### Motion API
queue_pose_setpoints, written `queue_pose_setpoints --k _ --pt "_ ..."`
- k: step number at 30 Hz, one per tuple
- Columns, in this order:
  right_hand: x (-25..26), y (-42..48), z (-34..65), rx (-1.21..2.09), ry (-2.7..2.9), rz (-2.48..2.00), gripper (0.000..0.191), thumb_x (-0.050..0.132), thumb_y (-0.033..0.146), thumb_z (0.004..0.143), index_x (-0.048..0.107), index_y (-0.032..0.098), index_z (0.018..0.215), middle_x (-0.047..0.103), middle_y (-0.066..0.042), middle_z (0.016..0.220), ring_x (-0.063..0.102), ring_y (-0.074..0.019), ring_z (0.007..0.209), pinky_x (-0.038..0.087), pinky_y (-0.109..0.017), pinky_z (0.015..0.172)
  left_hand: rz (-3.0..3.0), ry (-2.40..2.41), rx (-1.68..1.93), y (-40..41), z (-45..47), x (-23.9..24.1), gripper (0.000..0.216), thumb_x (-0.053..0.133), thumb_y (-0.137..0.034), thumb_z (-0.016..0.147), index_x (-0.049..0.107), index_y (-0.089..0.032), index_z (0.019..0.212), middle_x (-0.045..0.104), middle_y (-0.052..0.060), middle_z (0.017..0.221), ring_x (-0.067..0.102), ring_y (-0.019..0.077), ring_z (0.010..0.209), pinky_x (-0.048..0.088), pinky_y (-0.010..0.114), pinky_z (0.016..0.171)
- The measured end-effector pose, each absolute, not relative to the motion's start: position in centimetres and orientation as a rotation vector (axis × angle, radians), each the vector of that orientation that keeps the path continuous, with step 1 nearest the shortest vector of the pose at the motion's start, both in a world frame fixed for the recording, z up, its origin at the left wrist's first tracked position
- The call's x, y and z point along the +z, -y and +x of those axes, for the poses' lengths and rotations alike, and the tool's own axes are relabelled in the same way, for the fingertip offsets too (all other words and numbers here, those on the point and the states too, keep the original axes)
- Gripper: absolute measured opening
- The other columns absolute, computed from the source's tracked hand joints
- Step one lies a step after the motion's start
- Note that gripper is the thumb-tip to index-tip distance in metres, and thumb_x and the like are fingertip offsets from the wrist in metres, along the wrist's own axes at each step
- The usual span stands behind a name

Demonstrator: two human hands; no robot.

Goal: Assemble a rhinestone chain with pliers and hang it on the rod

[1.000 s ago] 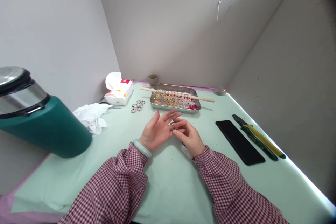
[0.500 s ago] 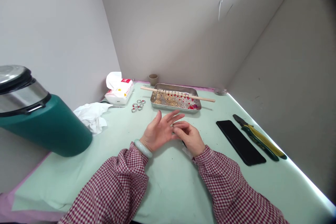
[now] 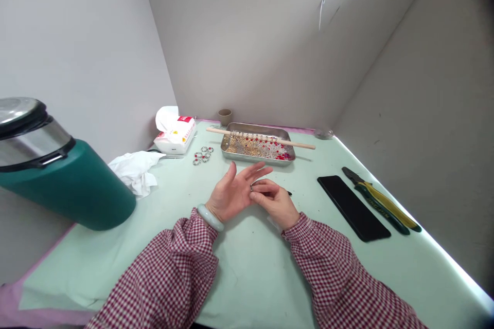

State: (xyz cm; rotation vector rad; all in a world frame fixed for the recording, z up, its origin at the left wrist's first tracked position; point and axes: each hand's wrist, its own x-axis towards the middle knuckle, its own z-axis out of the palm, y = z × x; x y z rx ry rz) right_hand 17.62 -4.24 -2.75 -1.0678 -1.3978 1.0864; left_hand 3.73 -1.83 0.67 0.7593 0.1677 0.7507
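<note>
My left hand (image 3: 235, 190) is palm up with its fingers spread, a pale green bangle (image 3: 210, 218) round the wrist. Thumb and fingers of my right hand (image 3: 276, 203) pinch a small ring (image 3: 251, 188) against the palm side of the left hand near the finger bases. Its details are too small to make out. Beyond the hands is a metal tray (image 3: 258, 160) of gold, clear and red beads. A wooden rod (image 3: 299, 144) strung with beaded rings lies across it. Several red-beaded rings (image 3: 203, 156) lie left of the tray.
At left stand a green bottle (image 3: 92, 185), crumpled tissue (image 3: 137, 169) and a tissue pack (image 3: 175, 136). A small cup (image 3: 225, 117) is behind the tray. On the right lie a black flat slab (image 3: 353, 208) and pliers (image 3: 380, 203). Walls enclose the table.
My right hand has shifted slightly left, its pinched fingers closer in to my left palm. A dark tip now shows beyond the right hand. My left hand stays nearly still.
</note>
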Motion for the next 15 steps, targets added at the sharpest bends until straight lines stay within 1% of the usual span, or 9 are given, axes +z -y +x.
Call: queue_pose_setpoints --k 3,6,9,11,13,15 --pt "-2.72 4.31 17.64 1.064 1.434 -1.076 0.021 0.065 0.028 0.070 0.064 0.019 0.089 0.066 -0.004 0.088 0.061 -0.0187 0.083 0.051 -0.033 0.074 0.777 -0.157 0.733 1.70 3.66 0.55 0.066 0.030 -0.068 0.081 0.051 -0.021 0.121 0.038 0.012 0.140 0.051 0.0281 0.112 0.034 0.043 0.098" --pt "-2.74 4.29 17.67 1.040 1.433 -1.095 0.019 0.064 0.026 0.070 0.063 0.018 0.087 0.066 -0.003 0.086 0.061 -0.0180 0.079 0.051 -0.032 0.072 0.788 -0.149 0.737 1.58 3.58 0.41 0.065 0.029 -0.067 0.082 0.052 -0.020 0.121 0.037 0.013 0.140 0.053 0.0282 0.110 0.034 0.044 0.097" --pt "-2.82 4.24 17.74 1.076 1.417 -1.074 0.021 0.064 0.022 0.069 0.062 0.018 0.090 0.064 -0.002 0.086 0.060 -0.0161 0.076 0.051 -0.029 0.068 0.804 -0.158 0.746 1.54 3.58 0.35 0.064 0.029 -0.065 0.083 0.053 -0.019 0.121 0.037 0.013 0.140 0.052 0.0279 0.110 0.035 0.044 0.096" --pt "-2.87 4.24 17.80 1.107 1.420 -1.065 0.023 0.064 0.022 0.069 0.061 0.018 0.092 0.063 -0.002 0.086 0.059 -0.0158 0.076 0.050 -0.029 0.069 0.817 -0.169 0.749 1.55 3.61 0.40 0.063 0.031 -0.065 0.083 0.053 -0.020 0.120 0.038 0.012 0.139 0.052 0.0276 0.110 0.036 0.043 0.096" --pt "-2.86 4.26 17.85 1.130 1.419 -1.052 0.025 0.064 0.022 0.070 0.059 0.019 0.094 0.062 -0.003 0.090 0.059 -0.0156 0.078 0.050 -0.030 0.073 0.832 -0.173 0.765 1.56 3.62 0.51 0.062 0.030 -0.065 0.083 0.054 -0.020 0.120 0.040 0.012 0.139 0.051 0.0277 0.110 0.037 0.044 0.096" --pt "-2.79 4.26 17.89 1.134 1.412 -1.022 0.028 0.064 0.023 0.070 0.058 0.019 0.097 0.061 -0.004 0.099 0.059 -0.0154 0.081 0.050 -0.031 0.074 0.883 -0.197 0.821 1.56 3.58 0.62 0.061 0.030 -0.064 0.084 0.054 -0.020 0.120 0.042 0.012 0.137 0.050 0.0286 0.111 0.037 0.047 0.095"
